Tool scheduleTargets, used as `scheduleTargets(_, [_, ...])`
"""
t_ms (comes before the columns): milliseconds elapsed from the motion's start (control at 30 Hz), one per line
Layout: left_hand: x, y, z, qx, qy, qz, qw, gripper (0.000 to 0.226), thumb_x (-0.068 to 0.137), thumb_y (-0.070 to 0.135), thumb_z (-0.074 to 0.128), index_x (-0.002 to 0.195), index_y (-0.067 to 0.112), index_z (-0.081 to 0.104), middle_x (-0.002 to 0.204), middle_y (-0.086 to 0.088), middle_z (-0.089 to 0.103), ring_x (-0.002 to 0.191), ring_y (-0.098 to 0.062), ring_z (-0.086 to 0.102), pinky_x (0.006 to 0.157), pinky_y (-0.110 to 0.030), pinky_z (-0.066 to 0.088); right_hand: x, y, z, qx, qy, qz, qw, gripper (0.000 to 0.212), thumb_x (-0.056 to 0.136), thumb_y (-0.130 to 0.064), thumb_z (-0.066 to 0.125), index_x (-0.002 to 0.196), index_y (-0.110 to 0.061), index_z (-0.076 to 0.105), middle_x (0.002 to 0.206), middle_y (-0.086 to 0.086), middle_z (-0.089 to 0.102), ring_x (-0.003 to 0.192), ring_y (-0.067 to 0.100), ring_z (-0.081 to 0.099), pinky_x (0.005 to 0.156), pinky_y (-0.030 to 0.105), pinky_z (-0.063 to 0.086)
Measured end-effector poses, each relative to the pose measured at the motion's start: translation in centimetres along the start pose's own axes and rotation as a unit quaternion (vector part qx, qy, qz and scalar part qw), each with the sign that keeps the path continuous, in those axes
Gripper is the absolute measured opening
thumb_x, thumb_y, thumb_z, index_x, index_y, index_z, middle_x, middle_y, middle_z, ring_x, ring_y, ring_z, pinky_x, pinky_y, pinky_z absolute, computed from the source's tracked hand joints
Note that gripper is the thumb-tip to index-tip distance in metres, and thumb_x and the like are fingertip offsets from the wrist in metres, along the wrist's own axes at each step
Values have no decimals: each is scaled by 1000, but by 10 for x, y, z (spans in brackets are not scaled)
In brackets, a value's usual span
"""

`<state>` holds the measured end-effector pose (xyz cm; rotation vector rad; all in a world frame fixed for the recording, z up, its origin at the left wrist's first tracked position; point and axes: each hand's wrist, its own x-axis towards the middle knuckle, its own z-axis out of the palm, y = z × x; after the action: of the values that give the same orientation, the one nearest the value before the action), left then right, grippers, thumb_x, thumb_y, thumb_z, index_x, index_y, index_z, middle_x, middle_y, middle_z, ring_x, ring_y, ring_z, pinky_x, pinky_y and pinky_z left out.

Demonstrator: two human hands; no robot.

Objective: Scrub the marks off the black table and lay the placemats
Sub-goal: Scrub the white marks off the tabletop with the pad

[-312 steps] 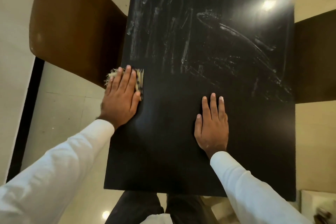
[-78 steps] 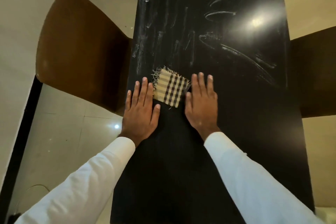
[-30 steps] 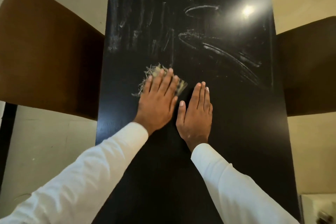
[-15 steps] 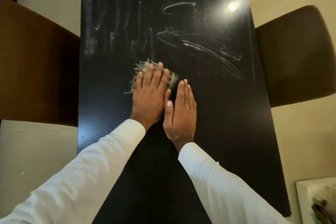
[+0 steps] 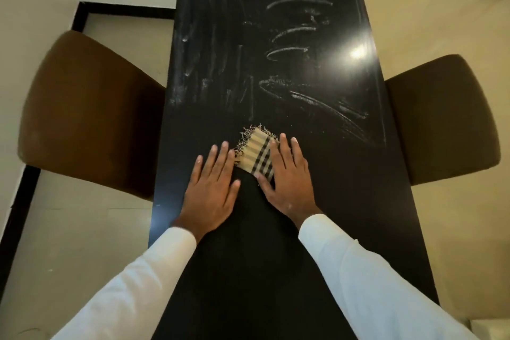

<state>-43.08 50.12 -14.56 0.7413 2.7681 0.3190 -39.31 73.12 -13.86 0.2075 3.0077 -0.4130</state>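
The black table (image 5: 345,201) carries white chalky marks (image 5: 289,50) across its far half, while the near half looks dark and plain. A small folded beige cloth with dark checks and frayed edges (image 5: 254,154) lies mid-table. My left hand (image 5: 212,188) rests flat on the table just left of the cloth, fingers apart, with its fingertips beside the frayed edge. My right hand (image 5: 287,179) lies flat with its index finger and thumb pressing on the cloth's right side. No placemats are in sight.
A brown upholstered chair (image 5: 88,119) stands tight against the table's left side, another brown chair (image 5: 441,119) against the right. Pale floor tiles with a black border strip (image 5: 80,12) run along the left. A lamp glare (image 5: 357,52) shines on the tabletop.
My left hand has come off the cloth and now lies to its left. My right hand has slid onto the cloth's right edge. The view has tilted up, showing the table's far end.
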Motion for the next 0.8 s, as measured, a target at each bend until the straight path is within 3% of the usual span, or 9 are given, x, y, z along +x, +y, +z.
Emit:
scheduleTargets(67, [-26, -14, 9, 11, -11, -33, 999, 76, 114, 58, 13, 177, 18, -1, 187, -3, -9, 173, -24, -10, 140, -54, 1, 8, -6, -7, -35, -40, -42, 998, 101, 101, -82, 44, 178, -25, 11, 186, 1, -7, 172, 30, -11, 131, 51, 8])
scheduleTargets(133, [-44, -23, 16, 19, -32, -63, 997, 78, 112, 61, 10, 177, 19, -3, 187, -3, -11, 173, -24, -12, 140, -55, 3, 11, -13, -5, -63, -82, -62, 993, 99, 103, -83, 39, 178, -26, 11, 186, 3, -3, 172, 30, -8, 135, 55, 12])
scheduleTargets(300, [-60, -28, 18, 26, -51, -80, 995, 80, 108, 62, 4, 176, 21, -9, 185, -2, -17, 172, -25, -13, 140, -52, 2, -7, -34, 3, -120, -107, -26, 987, 68, 118, -42, 38, 177, -18, 14, 184, 17, 11, 170, 42, 8, 132, 61, 32])
scheduleTargets(433, [-70, -24, 11, 18, -69, -76, 995, 77, 115, 59, 17, 176, 21, -9, 185, -3, -17, 171, -26, -14, 138, -51, -2, -40, -59, -12, -179, -187, -11, 966, 91, 112, -17, 60, 176, -9, -5, 182, 27, 1, 168, 52, 7, 131, 60, 34])
scheduleTargets(600, [-121, -16, 0, 12, -118, -60, 991, 75, 116, 57, 19, 177, 23, -7, 185, -1, -17, 172, -26, -12, 139, -51, -1, -110, -84, -23, -202, -269, -9, 942, 93, 109, -12, 65, 176, -9, 1, 180, 32, 5, 165, 56, 16, 118, 62, 51])
scheduleTargets(667, [-142, -14, -6, 10, -141, -59, 988, 74, 116, 57, 18, 178, 24, -5, 186, -1, -15, 173, -26, -11, 137, -50, -1, -135, -92, -26, -205, -271, -8, 940, 83, 109, -11, 64, 174, -6, 13, 176, 34, 20, 160, 55, 32, 112, 60, 57])
scheduleTargets(733, [-165, -13, -17, 11, -156, -66, 985, 72, 117, 57, 19, 178, 24, -3, 187, -1, -12, 173, -26, -9, 138, -51, 0, -156, -105, -35, -192, -258, -9, 947, 63, 109, -10, 63, 164, -4, 34, 161, 30, 50, 142, 47, 58, 104, 55, 61])
scheduleTargets(800, [-189, -16, -31, 14, -144, -86, 986, 72, 117, 55, 20, 178, 24, -2, 187, -1, -11, 173, -26, -8, 139, -52, 2, -173, -124, -47, -180, -248, -29, 951, 51, 108, -14, 64, 155, -8, 45, 146, 21, 63, 129, 39, 66, 101, 52, 62])
